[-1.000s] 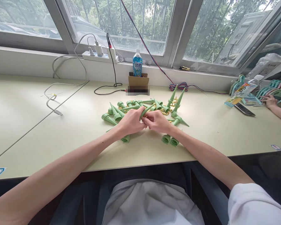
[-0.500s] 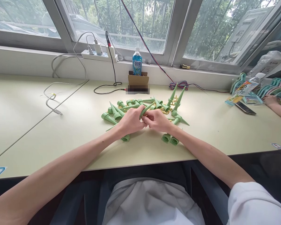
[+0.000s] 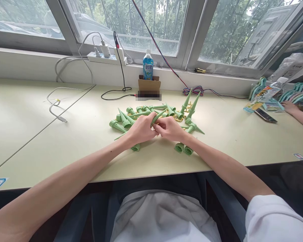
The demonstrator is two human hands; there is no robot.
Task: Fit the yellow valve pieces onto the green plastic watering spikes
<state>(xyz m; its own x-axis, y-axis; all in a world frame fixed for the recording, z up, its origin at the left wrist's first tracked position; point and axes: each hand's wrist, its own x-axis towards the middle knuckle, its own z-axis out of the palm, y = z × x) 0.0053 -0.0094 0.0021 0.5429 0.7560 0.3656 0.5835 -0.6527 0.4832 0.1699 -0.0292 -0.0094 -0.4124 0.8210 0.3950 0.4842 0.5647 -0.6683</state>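
My left hand (image 3: 143,129) is closed around a green plastic watering spike (image 3: 158,116), whose pointed end slants up to the right. My right hand (image 3: 170,129) is closed in a pinch against the left fingertips, by the spike's lower end; what it grips there is hidden. Around and behind both hands lie several more green spikes with threaded, cap-like ends (image 3: 115,124). Two spikes (image 3: 186,102) point upward at the right of the pile. Small yellow plastic parts (image 3: 179,118) are mixed among them. Two open threaded ends (image 3: 188,150) show under my right wrist.
A blue bottle (image 3: 148,67) stands behind a small cardboard box (image 3: 149,84). Cables (image 3: 62,118) run over the table at left, from a power strip (image 3: 107,58). At right are a phone (image 3: 265,115), a tilted bottle (image 3: 264,95), hangers (image 3: 293,92) and another person's hand (image 3: 290,108).
My hands and the spike stay almost where they were, fingertips together. The view has shifted very slightly.
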